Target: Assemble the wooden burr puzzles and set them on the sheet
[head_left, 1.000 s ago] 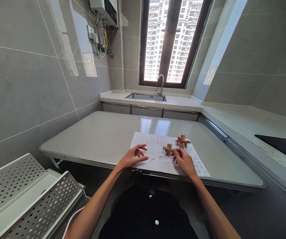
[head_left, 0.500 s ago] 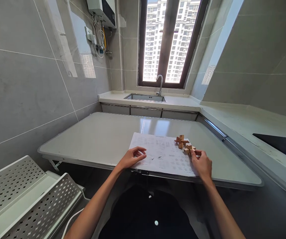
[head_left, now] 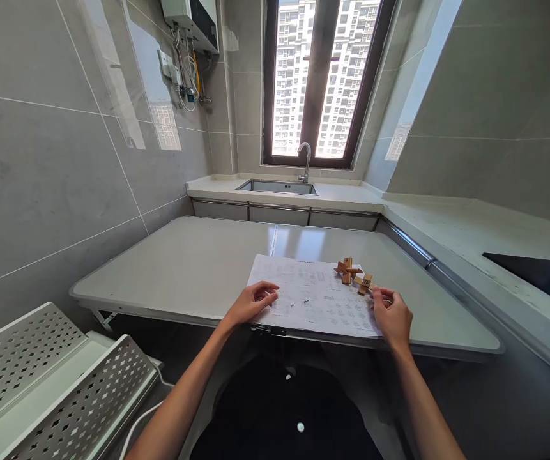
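Moved right: wooden cross puzzle (head_left: 364, 283), lying flat beside right hand (head_left: 391, 315); fingers loosely curled, released.

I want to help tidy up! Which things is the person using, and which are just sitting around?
Being used: the two wooden puzzles by the right hand; the printed sheet under the left hand.

Just sitting around: sink, tap, white rack, water heater.

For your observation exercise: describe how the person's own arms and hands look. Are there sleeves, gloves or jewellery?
Both forearms are bare up to the bottom edge of the picture; no sleeves show. The left hand and right hand wear no gloves, and no rings, watch or bracelets can be seen. A dark garment with small pale dots covers the body below.
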`<state>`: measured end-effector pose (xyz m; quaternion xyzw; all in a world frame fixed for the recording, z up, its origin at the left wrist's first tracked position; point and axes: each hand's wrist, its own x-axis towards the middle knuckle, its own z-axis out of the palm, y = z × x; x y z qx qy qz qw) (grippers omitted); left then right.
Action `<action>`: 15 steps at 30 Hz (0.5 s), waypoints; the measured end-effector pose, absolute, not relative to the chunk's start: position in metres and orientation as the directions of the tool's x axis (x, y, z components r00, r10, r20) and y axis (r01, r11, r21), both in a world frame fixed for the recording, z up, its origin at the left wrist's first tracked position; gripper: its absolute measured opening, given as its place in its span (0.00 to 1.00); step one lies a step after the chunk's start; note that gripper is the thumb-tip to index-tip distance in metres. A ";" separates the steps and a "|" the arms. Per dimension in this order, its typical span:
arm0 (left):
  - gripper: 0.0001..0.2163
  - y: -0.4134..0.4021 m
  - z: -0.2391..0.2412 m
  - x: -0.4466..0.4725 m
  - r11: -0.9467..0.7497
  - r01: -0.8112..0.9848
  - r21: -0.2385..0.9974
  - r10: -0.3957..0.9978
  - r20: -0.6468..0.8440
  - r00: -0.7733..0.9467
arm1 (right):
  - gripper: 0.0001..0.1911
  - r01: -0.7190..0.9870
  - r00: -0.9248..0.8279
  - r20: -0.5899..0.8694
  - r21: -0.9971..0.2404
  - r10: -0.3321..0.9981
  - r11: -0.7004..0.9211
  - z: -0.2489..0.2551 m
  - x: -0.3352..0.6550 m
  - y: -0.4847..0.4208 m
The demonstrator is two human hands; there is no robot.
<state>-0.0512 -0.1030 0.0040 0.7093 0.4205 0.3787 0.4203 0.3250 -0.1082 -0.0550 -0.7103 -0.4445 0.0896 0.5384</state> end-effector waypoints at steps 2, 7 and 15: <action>0.19 -0.104 0.005 -0.051 -0.289 0.271 0.918 0.918 0.186 0.350 | 0.24 0.554 0.530 0.353 -0.832 0.771 0.000 -0.054 0.324 -0.110; 0.19 -0.106 0.011 -0.048 -0.246 0.315 0.917 0.943 0.151 0.297 | 0.23 0.693 0.232 0.354 -0.714 0.906 0.102 -0.049 0.317 -0.113; 0.20 -0.105 0.009 -0.047 -0.248 0.336 0.909 0.946 0.153 0.285 | 0.23 0.714 0.189 0.356 -0.690 0.915 0.120 -0.047 0.315 -0.115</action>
